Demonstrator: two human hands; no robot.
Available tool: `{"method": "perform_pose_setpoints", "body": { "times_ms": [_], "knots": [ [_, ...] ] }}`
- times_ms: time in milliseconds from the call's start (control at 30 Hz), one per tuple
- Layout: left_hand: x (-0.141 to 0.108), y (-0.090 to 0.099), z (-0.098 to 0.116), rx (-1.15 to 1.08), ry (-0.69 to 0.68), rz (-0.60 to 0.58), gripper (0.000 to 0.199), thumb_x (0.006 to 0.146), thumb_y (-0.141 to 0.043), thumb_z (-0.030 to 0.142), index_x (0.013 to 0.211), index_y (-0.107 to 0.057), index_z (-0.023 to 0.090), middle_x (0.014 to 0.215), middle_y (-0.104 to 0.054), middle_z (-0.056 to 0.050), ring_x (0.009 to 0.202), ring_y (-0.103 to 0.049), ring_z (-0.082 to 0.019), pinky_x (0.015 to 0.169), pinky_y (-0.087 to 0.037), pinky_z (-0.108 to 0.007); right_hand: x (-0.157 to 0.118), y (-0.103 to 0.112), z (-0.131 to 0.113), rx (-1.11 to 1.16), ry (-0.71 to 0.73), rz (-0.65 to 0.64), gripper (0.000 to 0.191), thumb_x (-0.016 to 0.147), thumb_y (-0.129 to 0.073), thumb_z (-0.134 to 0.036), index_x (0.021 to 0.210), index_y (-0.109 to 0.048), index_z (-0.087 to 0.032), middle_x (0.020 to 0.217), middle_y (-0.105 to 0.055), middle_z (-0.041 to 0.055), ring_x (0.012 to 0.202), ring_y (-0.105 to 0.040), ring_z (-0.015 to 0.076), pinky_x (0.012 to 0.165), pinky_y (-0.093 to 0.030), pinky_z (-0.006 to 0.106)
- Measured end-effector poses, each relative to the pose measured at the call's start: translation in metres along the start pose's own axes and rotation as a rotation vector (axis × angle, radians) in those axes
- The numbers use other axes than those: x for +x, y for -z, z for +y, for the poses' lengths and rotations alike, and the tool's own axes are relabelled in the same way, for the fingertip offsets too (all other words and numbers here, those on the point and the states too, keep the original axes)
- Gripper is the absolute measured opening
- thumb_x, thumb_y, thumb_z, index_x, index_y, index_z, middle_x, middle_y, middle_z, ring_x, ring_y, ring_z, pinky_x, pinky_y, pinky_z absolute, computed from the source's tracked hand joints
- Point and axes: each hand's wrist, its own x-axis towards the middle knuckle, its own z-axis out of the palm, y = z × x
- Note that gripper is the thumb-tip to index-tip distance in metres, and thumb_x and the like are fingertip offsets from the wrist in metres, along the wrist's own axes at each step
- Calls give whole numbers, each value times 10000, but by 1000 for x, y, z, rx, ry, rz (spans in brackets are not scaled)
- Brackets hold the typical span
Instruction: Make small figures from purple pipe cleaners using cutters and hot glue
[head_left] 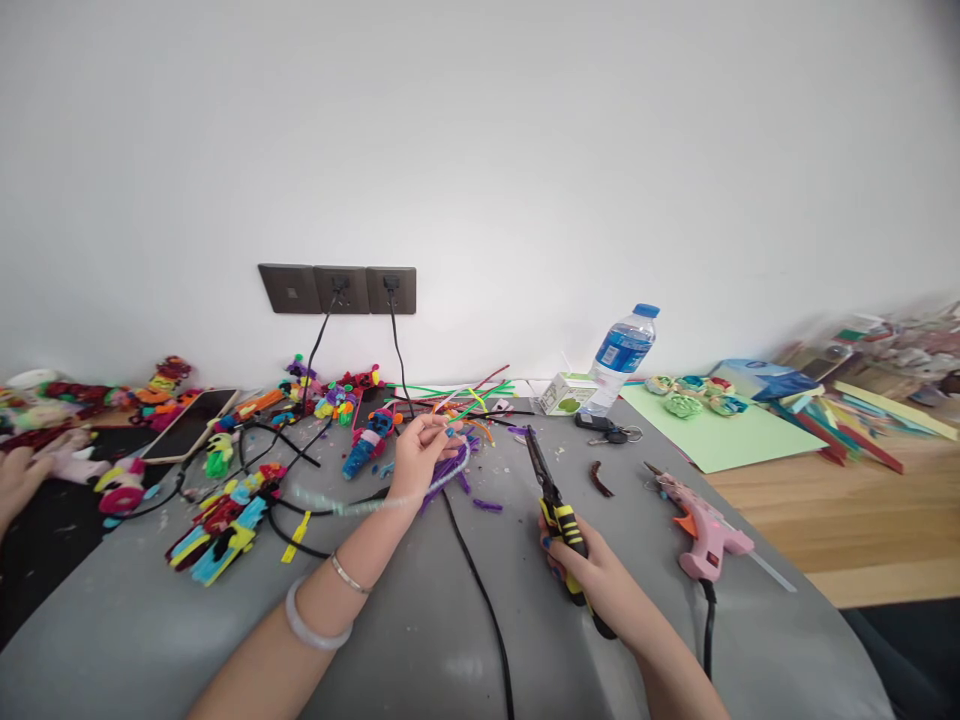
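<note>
My left hand is closed, its fingertips pinching a pale, fuzzy pipe cleaner. The strand loops to the right of the fingers and trails back across my wrist, where it is smeared by motion. Wrapped around the handles of long-nosed pliers is my right hand. Their grips are yellow and black, and the dark jaws point away from me, apart from the pipe cleaner. Purple fuzzy pieces lie on the grey table beside my left hand. Several coloured pipe cleaners are strewn behind it.
A pink glue gun lies at right. Behind stand a water bottle and small carton, near keys. Fuzzy figures, a phone and black cables spread leftward. Another person's hand is at the left edge.
</note>
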Motion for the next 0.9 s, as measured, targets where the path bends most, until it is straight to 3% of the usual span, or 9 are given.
{"method": "perform_pose_setpoints", "body": {
  "times_ms": [100, 467, 600, 767, 900],
  "knots": [
    [1, -1, -1, -4, 20, 19, 440, 615, -824, 446, 816, -540, 176, 870, -771, -91, 658, -731, -179, 554, -557, -223, 1, 0, 0, 1, -6, 3, 342, 670, -533, -394, 941, -555, -186, 695, -527, -15, 613, -479, 157, 591, -402, 283],
    [0, -1, 1, 13, 25, -25, 418, 615, -810, 439, 792, -536, 177, 694, -739, -45, 562, -685, -149, 554, -545, -233, -3, 0, -4, -3, -20, 13, 348, 657, -530, -398, 933, -551, -187, 680, -522, -21, 603, -483, 154, 591, -400, 281],
    [0, -1, 1, 56, 62, -48, 373, 626, -791, 423, 782, -580, 158, 627, -708, -42, 452, -601, -118, 463, -487, -218, -2, 1, -2, 10, -5, 2, 335, 662, -534, -388, 930, -552, -187, 685, -520, -20, 600, -478, 151, 584, -397, 276],
    [0, -1, -2, 106, 61, -75, 325, 643, -765, 406, 800, -658, 143, 705, -706, -63, 533, -604, -124, 465, -468, -208, -1, 1, 1, 12, -12, 7, 337, 667, -543, -382, 945, -550, -190, 688, -528, -21, 600, -482, 150, 581, -396, 270],
    [1, 0, -3, 144, 28, -54, 283, 648, -765, 376, 804, -684, 155, 643, -614, -9, 549, -532, -103, 452, -452, -187, 0, 1, 1, 10, -10, 1, 316, 674, -545, -372, 932, -550, -190, 673, -523, -25, 599, -486, 149, 579, -396, 268]
  ]
}}
